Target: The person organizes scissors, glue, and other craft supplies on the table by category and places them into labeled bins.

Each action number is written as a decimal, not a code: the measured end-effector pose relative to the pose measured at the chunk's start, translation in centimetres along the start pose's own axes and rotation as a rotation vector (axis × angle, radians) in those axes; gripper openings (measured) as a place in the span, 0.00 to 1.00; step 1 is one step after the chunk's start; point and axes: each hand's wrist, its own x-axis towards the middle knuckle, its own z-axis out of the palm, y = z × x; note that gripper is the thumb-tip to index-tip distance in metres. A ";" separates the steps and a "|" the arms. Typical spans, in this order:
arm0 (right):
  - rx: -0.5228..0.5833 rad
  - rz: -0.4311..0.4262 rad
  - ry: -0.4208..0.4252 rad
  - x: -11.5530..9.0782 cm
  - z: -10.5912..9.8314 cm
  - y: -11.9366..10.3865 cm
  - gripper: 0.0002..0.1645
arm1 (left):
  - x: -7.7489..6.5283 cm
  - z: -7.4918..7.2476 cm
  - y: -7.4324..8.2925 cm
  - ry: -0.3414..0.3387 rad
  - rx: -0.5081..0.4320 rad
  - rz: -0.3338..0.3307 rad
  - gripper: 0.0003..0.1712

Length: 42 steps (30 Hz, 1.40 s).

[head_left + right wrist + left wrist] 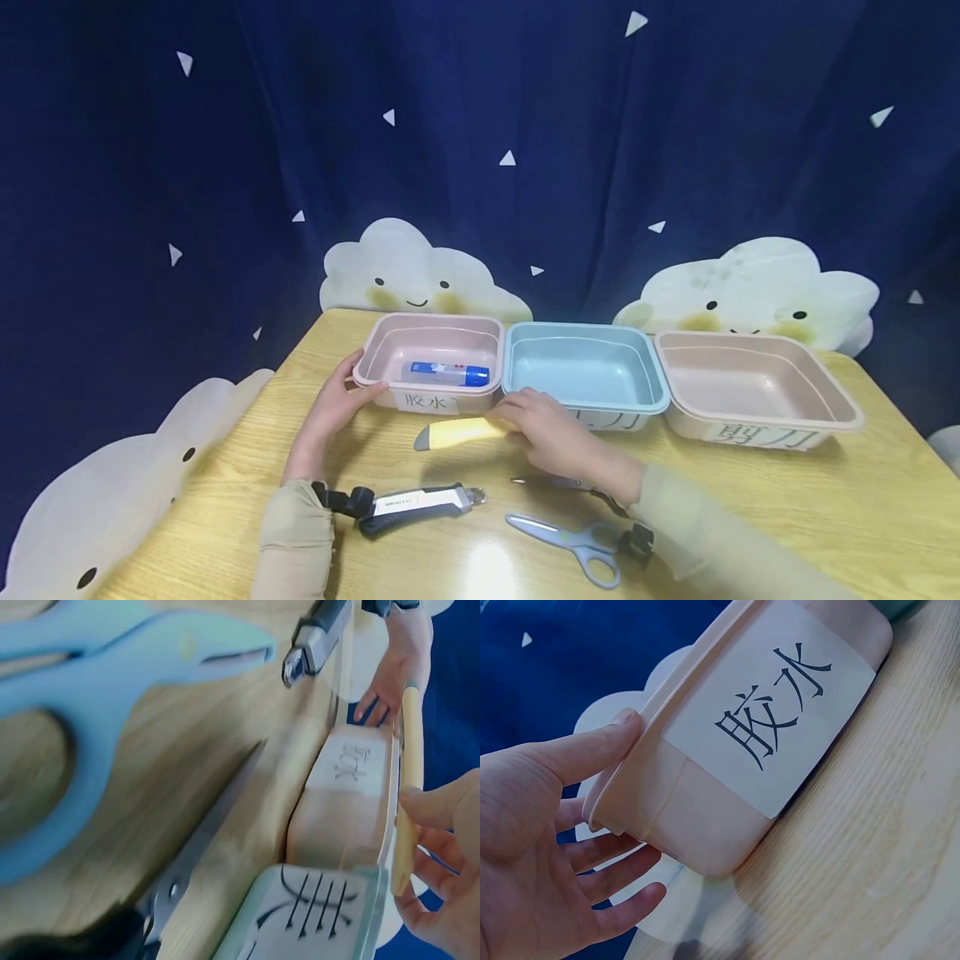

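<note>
Transfer step, we're guessing: our right hand (553, 433) is pinching the yellow tool (461, 432) just in front of the pink bin (438, 340). Our left hand (336, 407) is touching that bin, fingers apart. Next move's probably calling for a higher lift.

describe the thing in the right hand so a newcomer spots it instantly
On the wooden table, find the blue middle bin of three. By its near left corner, the right hand holds a slim tool. Its yellow body and grey end set it apart from the cutter and blue scissors lying nearby.
</note>
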 end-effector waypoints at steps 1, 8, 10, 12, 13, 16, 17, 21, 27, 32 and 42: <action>0.000 0.005 0.009 -0.1 -0.3 0.2 0.23 | 0.0 0.0 0.0 0.002 0.000 0.005 0.47; -0.011 0.044 0.111 -1.0 -1.8 2.0 0.22 | 0.1 0.0 0.0 -0.004 0.005 -0.006 0.47; -0.020 0.048 0.158 -1.2 -2.2 2.7 0.22 | 0.1 0.0 0.1 -0.003 0.006 -0.008 0.47; -0.024 0.049 0.199 -1.5 -2.6 3.5 0.22 | 0.0 0.0 0.1 -0.001 0.003 -0.007 0.47; -0.023 0.048 0.214 -1.7 -2.9 3.9 0.22 | 0.0 0.0 0.2 -0.001 0.002 -0.005 0.47; -0.012 0.042 0.245 -2.3 -3.6 5.1 0.23 | 0.0 -0.1 0.3 -0.004 0.001 -0.005 0.47; -0.009 0.042 0.250 -2.5 -3.7 5.5 0.24 | 0.0 -0.1 0.3 -0.004 0.001 -0.004 0.47; -0.017 0.074 0.239 -3.4 -4.2 7.1 0.25 | 0.0 -0.2 0.3 -0.002 0.002 -0.005 0.48; -0.022 0.167 0.201 -4.3 -4.2 8.8 0.22 | 0.0 -0.1 0.2 0.001 0.009 -0.006 0.47; 0.026 0.272 0.168 -4.8 -4.0 9.9 0.19 | 0.0 0.0 0.1 0.000 0.011 -0.005 0.47; 0.054 0.329 0.139 -5.0 -3.6 11.7 0.18 | 0.1 0.0 0.1 0.005 0.013 -0.015 0.47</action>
